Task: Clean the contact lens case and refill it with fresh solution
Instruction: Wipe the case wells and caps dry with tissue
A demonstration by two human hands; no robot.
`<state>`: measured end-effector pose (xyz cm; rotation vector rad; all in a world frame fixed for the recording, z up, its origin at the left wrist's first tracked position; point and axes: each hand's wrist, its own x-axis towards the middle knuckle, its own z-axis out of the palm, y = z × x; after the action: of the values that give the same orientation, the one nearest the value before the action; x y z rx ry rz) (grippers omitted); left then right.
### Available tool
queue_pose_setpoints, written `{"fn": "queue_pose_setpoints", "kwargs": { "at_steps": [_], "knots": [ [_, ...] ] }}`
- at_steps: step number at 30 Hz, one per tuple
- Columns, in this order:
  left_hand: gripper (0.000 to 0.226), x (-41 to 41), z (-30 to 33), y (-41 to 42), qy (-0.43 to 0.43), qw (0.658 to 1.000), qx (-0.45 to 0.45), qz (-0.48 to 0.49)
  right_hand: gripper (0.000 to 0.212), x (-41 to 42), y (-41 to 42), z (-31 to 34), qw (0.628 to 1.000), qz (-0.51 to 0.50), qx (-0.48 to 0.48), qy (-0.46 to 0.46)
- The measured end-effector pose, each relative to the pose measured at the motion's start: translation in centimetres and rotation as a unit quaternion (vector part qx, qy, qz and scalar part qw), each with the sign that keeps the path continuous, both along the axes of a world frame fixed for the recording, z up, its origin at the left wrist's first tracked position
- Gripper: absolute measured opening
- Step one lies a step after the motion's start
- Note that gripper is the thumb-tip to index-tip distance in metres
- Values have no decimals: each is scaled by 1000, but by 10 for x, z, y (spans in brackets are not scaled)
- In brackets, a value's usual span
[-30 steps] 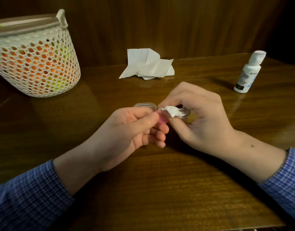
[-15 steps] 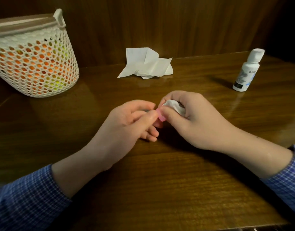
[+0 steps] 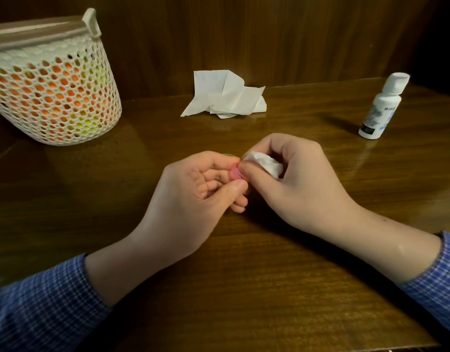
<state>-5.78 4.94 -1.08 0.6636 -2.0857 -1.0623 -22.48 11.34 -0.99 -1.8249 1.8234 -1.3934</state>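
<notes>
At the far left of your worktop (image 3: 244,275) stands a white mesh basket (image 3: 53,97) with a beige rim and a loop handle. Through its holes you can see orange and yellow-green contents, though what they are cannot be told.

Further right, near the back edge, a crumpled white tissue (image 3: 226,96) lies flat on the wood, well apart from both of your hands.

Your left hand (image 3: 193,194) sits near the middle, palm turned up toward you. Its thumb and curled fingers (image 3: 238,189) pinch the contact lens case (image 3: 235,172), of which only a small round pink part shows between the fingertips; a sliver of something clear peeks out behind your index finger, too hidden to identify. The case is held just above the worktop, between your two hands.

Your right hand (image 3: 300,184) meets it directly. Its thumb and fingers are curled around a small wad of white tissue (image 3: 264,163), and the thumb tip presses against the pink part, the wad sitting just beside it.

At the far right, a small white solution bottle (image 3: 381,107) stands upright, cap on, with a printed label too small to read. What it holds inside does not show.

Both of your sleeves are blue checked.
</notes>
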Motion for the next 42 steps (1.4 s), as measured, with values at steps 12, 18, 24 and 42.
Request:
{"fn": "queue_pose_setpoints", "kwargs": {
  "at_steps": [12, 18, 24, 42],
  "knots": [
    [29, 7, 8, -12, 12, 943, 284, -172, 3, -16, 0, 5, 970, 85, -179, 140],
    [40, 7, 6, -12, 5, 974, 189, -125, 9, -26, -3, 13, 972, 88, -85, -200],
    [42, 7, 4, -14, -7, 990, 113, -85, 11, -23, 0, 9, 987, 123, 9, -108],
    [24, 4, 1, -12, -41, 991, 83, -96, 8, -21, 4, 14, 995, 100, 30, 2]
  ]
}}
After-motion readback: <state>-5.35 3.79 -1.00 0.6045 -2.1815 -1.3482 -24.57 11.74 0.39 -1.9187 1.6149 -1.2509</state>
